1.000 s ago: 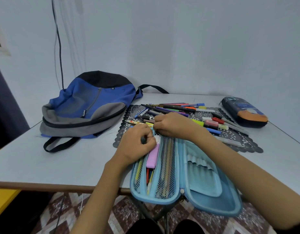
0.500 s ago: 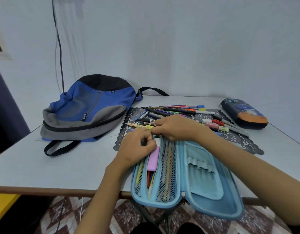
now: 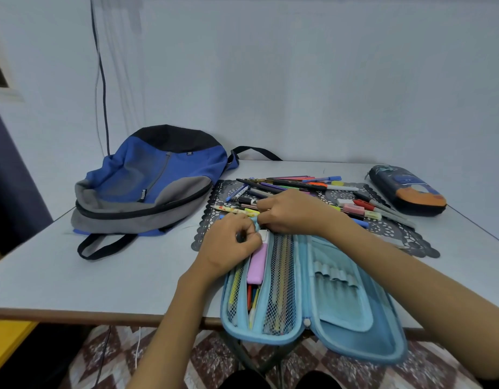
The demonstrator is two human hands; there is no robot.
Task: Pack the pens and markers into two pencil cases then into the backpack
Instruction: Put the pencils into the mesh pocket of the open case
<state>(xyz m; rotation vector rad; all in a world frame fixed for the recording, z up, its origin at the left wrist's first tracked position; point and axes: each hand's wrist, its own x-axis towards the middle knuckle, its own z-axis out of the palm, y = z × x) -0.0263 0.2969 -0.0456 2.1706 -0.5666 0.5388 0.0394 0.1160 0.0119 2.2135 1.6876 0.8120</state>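
Blue, grey and black fabric makes up the backpack, which lies flat at the left of the surface. Its main zip appears closed and one strap trails toward the near edge.

Next comes the left hand, fingers curled tight at the far end of the light-blue pencil case. It pinches a small dark thing, probably the end of a pen, though I cannot tell for sure. Just beside those fingers sits the white cap of a lilac marker, which lies in the case's left compartment above a few other pens. The case is spread open, its near end hanging over the surface's edge. The mesh divider holds more pens, while the right half's elastic loops look unfilled.

The right hand is knuckles-up and touching the left one, fingers curled over the case's far rim as if steadying it.

Over the last second almost nothing has shifted: both hands remain bunched at the same spot. I judge that one item is still being seated rather than a new one fetched.

Behind and to the right, the loose pens and markers are still heaped on the black lace mat, so most of the packing remains. Farthest right, the dark pencil case with an orange patch lies zipped and apart from everything else.
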